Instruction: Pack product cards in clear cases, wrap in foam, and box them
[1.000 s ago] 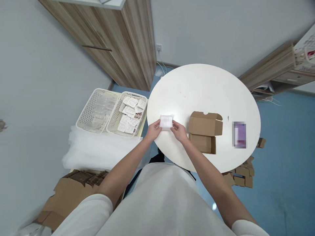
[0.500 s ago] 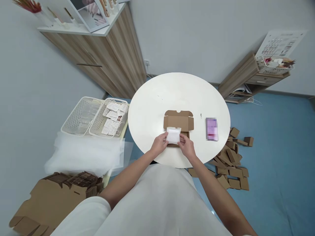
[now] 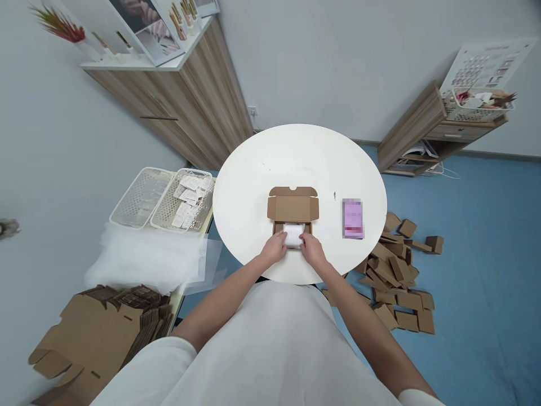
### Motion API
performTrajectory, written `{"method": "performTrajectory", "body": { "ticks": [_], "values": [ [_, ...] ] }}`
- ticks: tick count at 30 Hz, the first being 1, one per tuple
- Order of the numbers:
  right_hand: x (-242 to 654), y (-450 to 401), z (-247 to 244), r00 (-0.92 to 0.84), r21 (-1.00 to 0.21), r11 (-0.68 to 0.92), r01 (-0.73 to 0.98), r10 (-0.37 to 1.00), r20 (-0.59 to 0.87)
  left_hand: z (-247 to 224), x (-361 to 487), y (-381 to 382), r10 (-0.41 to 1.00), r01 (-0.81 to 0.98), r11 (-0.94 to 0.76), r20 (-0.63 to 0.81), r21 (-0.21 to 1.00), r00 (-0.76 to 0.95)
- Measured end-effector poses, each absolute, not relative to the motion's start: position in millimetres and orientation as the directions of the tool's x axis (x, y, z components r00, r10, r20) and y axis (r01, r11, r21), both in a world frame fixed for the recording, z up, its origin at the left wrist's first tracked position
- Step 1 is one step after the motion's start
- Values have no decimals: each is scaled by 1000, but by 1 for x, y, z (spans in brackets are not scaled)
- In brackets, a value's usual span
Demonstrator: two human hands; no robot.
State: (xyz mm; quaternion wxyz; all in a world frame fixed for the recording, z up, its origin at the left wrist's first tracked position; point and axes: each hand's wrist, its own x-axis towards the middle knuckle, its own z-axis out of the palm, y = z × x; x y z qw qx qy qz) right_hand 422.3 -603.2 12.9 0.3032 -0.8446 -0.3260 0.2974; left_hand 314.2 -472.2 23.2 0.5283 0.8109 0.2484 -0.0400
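Note:
A small white foam-wrapped packet (image 3: pixel 293 235) lies within the open brown cardboard box (image 3: pixel 293 208), whose lid stands folded back away from me. My left hand (image 3: pixel 274 248) grips the packet's left edge with fingers closed. On the opposite edge, my right hand (image 3: pixel 313 248) holds it the same way, at the box's right wall. Both hands reach over the box's near side, and the packet covers most of the box floor. To the right on the round white table (image 3: pixel 253 169) lies a purple item, blurred out (image 3: pixel 352 218).
Left of the table are two white baskets, one with paper cards (image 3: pixel 186 197), a stack of white foam sheets (image 3: pixel 146 256) and flattened cardboard boxes (image 3: pixel 97 338). Several folded boxes (image 3: pixel 397 270) lie on the blue floor to the right. Wooden cabinets (image 3: pixel 203 90) stand behind.
The packet, held above the box before, has gone down into it between both hands. My hands moved with it and are closer together. The camera view has shifted slightly.

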Motion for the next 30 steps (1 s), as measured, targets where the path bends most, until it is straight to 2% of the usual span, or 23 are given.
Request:
{"method": "performTrajectory", "body": {
  "ticks": [2,4,8,12,14,17,19,21,23,25,30],
  "values": [
    [421,-600,14,557,-623,-616,481,764,-325,23,315,-474,324,440,-600,-300,668,897],
    [420,-598,16,525,-551,-614,565,783,-334,25,316,-477,304,416,-769,-294,486,906],
    [416,-597,19,509,-483,-585,651,809,-295,32,319,-480,277,363,-883,-295,298,915],
    [420,-602,21,491,-519,-523,676,845,-211,41,315,-477,265,315,-916,-216,249,940],
    [426,-606,23,505,-574,-490,656,850,-150,44,309,-473,307,340,-901,-158,269,938],
    [444,-613,26,614,-667,-491,560,787,-63,46,301,-463,476,486,-793,-124,368,870],
    [459,-614,26,709,-729,-521,444,702,-70,46,298,-453,611,610,-622,-182,491,770],
    [474,-613,26,767,-785,-560,266,615,-180,45,300,-441,681,675,-386,-299,629,668],
    [487,-608,26,762,-811,-580,71,556,-331,44,306,-430,682,675,-161,-413,720,603],
    [496,-601,27,731,-818,-571,-73,527,-434,43,313,-422,666,656,-15,-482,754,569],
    [501,-586,37,629,-860,-453,-236,603,-490,39,326,-419,594,585,162,-552,795,585]
  ]
}}
